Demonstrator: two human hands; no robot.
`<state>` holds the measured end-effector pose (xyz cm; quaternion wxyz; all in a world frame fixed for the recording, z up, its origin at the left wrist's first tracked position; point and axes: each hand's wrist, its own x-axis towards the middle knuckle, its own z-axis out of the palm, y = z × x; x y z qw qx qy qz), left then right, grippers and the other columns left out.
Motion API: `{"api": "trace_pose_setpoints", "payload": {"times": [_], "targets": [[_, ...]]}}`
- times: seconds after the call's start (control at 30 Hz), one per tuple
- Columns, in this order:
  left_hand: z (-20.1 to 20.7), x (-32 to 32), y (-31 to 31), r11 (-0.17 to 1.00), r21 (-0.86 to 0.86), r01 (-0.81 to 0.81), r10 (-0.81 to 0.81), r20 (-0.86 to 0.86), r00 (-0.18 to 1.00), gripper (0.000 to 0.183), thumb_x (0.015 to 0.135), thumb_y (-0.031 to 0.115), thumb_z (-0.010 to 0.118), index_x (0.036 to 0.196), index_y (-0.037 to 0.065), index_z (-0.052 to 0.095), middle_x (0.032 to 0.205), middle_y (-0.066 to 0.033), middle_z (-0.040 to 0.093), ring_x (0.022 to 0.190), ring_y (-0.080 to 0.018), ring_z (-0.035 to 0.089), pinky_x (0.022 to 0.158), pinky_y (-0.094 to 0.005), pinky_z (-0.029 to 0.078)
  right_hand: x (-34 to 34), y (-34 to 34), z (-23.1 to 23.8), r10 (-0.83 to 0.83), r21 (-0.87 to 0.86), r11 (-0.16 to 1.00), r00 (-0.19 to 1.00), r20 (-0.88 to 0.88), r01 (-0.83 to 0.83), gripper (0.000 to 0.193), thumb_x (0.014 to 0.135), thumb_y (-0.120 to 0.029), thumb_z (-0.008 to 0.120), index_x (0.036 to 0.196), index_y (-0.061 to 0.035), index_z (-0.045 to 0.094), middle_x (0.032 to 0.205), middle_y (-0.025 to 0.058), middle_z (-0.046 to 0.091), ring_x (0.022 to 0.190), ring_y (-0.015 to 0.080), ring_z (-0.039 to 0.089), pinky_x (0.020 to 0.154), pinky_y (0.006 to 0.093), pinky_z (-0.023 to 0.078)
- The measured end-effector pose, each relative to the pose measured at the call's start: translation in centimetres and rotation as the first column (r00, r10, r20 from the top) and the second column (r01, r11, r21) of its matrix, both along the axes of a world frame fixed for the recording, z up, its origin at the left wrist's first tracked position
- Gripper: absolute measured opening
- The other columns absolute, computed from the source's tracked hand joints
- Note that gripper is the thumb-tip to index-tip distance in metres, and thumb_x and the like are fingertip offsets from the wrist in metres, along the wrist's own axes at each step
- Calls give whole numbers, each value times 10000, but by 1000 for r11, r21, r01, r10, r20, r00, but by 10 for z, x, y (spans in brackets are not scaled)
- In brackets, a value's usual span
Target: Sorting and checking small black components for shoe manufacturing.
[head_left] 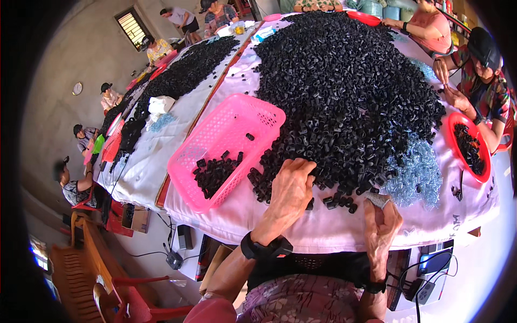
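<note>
My left hand (289, 189) is at the near edge of a big heap of small black plastic tubular parts (344, 97), its fingers curled toward them. Whatever its fingertips hold, if anything, is hidden. My right hand (383, 219) is closed at the table's near edge, with a greyish-white scrap (378, 201) at its fingertips; I cannot tell if this is held or wrapped on a finger. A pile of clear bluish small pieces (414, 175) lies just beyond that hand. Left of my left hand, a pink perforated basket (186, 156) holds some black parts in its near end.
A red bowl (452, 121) with black parts stands at the right, beside a seated co-worker (484, 81). More people sit around a second cloth-covered table (137, 156) with another black heap (177, 75). Below the near edge are cables and a red chair (140, 299).
</note>
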<state>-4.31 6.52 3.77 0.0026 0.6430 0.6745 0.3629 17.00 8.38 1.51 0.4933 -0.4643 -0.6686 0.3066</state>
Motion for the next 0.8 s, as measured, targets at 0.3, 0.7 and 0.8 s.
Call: {"api": "trace_pose_setpoints", "payload": {"times": [0.3, 0.7, 0.8], "targets": [[-9, -2, 0, 999, 43, -27, 29, -52, 998, 95, 723, -41, 632, 773, 39, 621, 795, -85, 610, 780, -316, 582, 647, -413, 503, 0, 1, 4, 40, 9, 999, 999, -37, -40, 67, 826, 13, 637, 889, 38, 633, 808, 136, 632, 645, 202, 575, 599, 316, 462], [2, -13, -17, 998, -60, 10, -11, -16, 1000, 190, 753, -55, 616, 910, 39, 667, 868, -105, 642, 814, -291, 591, 699, -382, 492, 2, -2, 6, 65, -29, 997, 997, -44, -67, 83, 844, 9, 611, 909, 56, 633, 835, 135, 634, 648, 169, 560, 598, 303, 461], [1, -21, -22, 995, -99, 31, -25, 62, 998, 252, 747, -66, 613, 972, 36, 662, 909, -126, 641, 828, -286, 591, 696, -377, 496, 1, -1, 6, 80, -32, 996, 995, -57, -82, 90, 847, 9, 609, 918, 59, 632, 839, 135, 636, 654, 169, 564, 599, 298, 462]]}}
